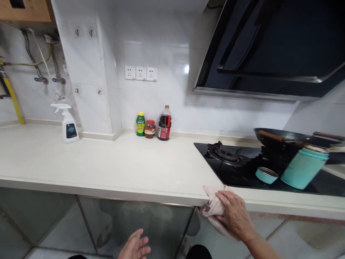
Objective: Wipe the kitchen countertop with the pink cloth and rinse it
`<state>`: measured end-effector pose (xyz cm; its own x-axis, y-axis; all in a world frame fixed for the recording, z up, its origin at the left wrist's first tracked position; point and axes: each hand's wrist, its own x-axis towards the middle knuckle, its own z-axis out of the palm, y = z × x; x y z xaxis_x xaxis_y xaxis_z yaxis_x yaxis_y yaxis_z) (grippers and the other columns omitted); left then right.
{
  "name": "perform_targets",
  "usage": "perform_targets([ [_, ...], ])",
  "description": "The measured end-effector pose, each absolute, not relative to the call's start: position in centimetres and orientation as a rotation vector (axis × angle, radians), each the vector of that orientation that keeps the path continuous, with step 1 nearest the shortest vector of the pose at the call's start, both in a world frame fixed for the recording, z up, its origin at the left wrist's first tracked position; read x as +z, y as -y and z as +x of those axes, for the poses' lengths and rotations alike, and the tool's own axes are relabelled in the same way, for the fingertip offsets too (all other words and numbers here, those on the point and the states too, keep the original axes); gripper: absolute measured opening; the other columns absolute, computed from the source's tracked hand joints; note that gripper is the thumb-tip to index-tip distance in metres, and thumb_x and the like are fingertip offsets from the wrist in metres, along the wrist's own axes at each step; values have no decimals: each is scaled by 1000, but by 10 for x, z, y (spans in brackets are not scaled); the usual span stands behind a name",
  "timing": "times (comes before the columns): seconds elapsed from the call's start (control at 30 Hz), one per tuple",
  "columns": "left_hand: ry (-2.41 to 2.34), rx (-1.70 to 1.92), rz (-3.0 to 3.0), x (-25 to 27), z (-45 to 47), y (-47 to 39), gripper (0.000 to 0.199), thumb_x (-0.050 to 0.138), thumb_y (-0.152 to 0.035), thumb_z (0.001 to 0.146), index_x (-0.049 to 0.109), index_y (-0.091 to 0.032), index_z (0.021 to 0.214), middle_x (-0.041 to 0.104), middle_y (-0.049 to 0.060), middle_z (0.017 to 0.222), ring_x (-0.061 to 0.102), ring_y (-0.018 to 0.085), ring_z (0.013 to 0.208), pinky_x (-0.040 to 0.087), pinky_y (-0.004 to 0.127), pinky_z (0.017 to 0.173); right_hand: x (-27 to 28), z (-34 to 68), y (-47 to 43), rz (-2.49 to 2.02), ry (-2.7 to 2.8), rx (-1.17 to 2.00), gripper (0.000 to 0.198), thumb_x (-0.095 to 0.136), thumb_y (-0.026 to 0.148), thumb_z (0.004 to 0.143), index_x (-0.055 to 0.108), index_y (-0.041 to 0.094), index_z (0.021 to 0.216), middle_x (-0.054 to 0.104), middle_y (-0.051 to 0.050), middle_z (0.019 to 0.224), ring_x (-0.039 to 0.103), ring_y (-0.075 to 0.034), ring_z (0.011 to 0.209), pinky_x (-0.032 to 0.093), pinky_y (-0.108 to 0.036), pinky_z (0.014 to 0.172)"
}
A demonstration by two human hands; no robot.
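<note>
A pale pink cloth (215, 207) is bunched under my right hand (234, 214), whose fingers are closed on it. The cloth lies against the front edge of the white countertop (129, 162), just left of the black gas stove's near corner. Part of the cloth hangs below that edge. Low in the view, my left hand (136, 246) is held in the air before the cabinet doors, its fingers apart and nothing in it.
On the stove (242, 176) stand a turquoise canister (304, 167), a small turquoise lid-like cup (266, 175) and a wok (293, 136). A white spray bottle (69, 126) is at left. A green bottle (140, 125), a jar (150, 129) and a dark sauce bottle (164, 126) line the wall.
</note>
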<state>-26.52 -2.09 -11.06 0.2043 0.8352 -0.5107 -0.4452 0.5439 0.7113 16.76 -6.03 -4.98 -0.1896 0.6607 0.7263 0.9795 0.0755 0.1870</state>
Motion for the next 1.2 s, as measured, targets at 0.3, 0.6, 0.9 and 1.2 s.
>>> perform_targets([
  [0.3,-1209,1441,2090,61,-314,-60,27,58,-45,83,66,-25,100,69,9,106,61,30,107,43,43,100,-37,108,51,-1667,1836,-882,67,72,30,73,46,19,134,54,-16,129,49,-35,122,39,-52,104],
  [0.6,-1292,1184,2557,60,-286,-134,26,51,-41,88,67,-23,99,66,11,106,58,28,107,45,42,97,-19,-59,-14,-1500,1925,-718,85,90,32,57,49,20,131,60,-15,124,52,-35,113,41,-52,101],
  [0.9,-1450,1256,2184,66,-293,-140,49,43,-58,87,68,-18,99,69,12,108,61,29,109,44,42,100,-2,-164,-61,-1265,2103,-858,42,55,35,95,53,14,131,61,-14,126,54,-30,116,44,-46,99],
  [1.2,-1537,1073,2334,68,-290,-136,45,44,-58,84,70,-22,93,74,11,107,63,31,109,45,45,97,-26,-46,-32,-1083,1950,-951,66,57,63,87,53,15,132,61,-14,123,52,-31,115,38,-43,97],
])
